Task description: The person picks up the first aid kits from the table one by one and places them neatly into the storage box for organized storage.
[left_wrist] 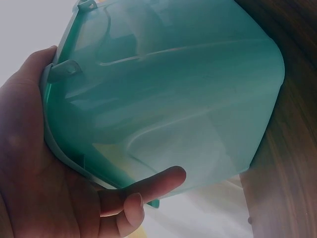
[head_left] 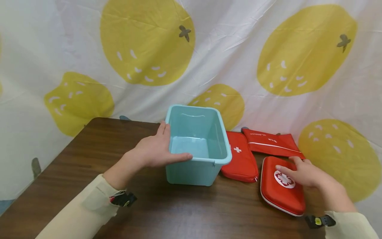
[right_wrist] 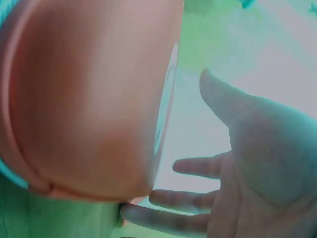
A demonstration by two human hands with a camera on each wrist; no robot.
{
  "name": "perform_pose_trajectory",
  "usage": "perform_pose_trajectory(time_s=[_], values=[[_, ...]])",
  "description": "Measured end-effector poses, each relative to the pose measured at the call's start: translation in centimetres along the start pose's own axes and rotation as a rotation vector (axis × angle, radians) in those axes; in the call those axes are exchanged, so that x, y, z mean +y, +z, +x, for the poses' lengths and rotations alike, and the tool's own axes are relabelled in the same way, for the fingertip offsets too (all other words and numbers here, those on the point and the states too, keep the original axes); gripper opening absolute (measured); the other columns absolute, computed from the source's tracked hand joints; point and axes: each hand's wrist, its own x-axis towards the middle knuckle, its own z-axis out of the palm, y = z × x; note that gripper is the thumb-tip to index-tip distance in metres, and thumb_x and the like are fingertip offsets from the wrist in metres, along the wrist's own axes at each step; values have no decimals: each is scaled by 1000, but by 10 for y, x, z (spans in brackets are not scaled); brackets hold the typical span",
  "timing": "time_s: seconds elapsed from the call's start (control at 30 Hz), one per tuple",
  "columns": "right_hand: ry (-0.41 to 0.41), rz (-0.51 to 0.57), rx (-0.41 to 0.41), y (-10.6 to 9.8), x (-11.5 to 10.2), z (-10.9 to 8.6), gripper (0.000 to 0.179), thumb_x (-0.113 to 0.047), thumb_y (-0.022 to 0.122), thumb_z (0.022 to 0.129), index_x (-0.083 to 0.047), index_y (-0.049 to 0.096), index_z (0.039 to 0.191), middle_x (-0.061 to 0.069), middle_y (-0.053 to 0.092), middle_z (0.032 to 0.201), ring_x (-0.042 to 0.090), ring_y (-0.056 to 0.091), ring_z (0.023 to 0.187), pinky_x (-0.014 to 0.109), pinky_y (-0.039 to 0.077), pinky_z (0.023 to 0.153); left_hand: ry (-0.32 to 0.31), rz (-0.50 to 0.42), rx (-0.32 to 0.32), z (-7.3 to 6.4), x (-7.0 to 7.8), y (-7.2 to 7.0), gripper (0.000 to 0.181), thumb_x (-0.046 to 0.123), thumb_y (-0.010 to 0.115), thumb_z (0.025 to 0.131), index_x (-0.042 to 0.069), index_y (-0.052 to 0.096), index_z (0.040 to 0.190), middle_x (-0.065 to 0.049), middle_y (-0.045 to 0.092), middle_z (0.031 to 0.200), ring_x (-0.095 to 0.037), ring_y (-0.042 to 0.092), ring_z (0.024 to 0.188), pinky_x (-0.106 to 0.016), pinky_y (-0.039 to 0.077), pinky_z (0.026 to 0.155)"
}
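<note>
At 4 o'clock from the teal plastic bin (head_left: 191, 172), red hard-shell first-aid case (head_left: 283, 192) on tabletop (head_left: 185, 212); right grip (head_left: 305, 173) spread at its 2 o'clock side. Left grip (head_left: 155, 149) pinches bin's 8 o'clock rim corner.

Reds and turquoise, yellow behind
The tub (head_left: 189, 172) is plain turquoise from here; one pouch (head_left: 241, 162) red with a white cross, the long pouch (head_left: 270, 141) red with a white stripe; the case (head_left: 285, 197) red, edged white, its round badge (head_left: 284, 179) white and red. The table (head_left: 98, 152) is brown-grained, the wall cloth (head_left: 223, 39) white with yellow fruit, the sleeves (head_left: 80, 209) cream.
</note>
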Motion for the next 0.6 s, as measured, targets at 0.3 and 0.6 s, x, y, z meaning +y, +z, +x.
perform_pose_trajectory(time_s=[0.3,0.6], values=[[153,275,-187,1,30,16,103,-73,45,107,15,21,157,37,53,130,46,60,116,56,66,77,4,-14,-3,0,0,0,141,94,57,85,-2,7,174,-22,6,184,-41,73,119,-52,61,93],[196,497,-231,8,35,23,97,-67,55,107,10,23,157,18,63,121,22,69,101,51,68,83,-1,-17,-4,1,-1,-1,141,94,58,84,-2,7,174,-21,7,184,-41,72,120,-53,62,91]])
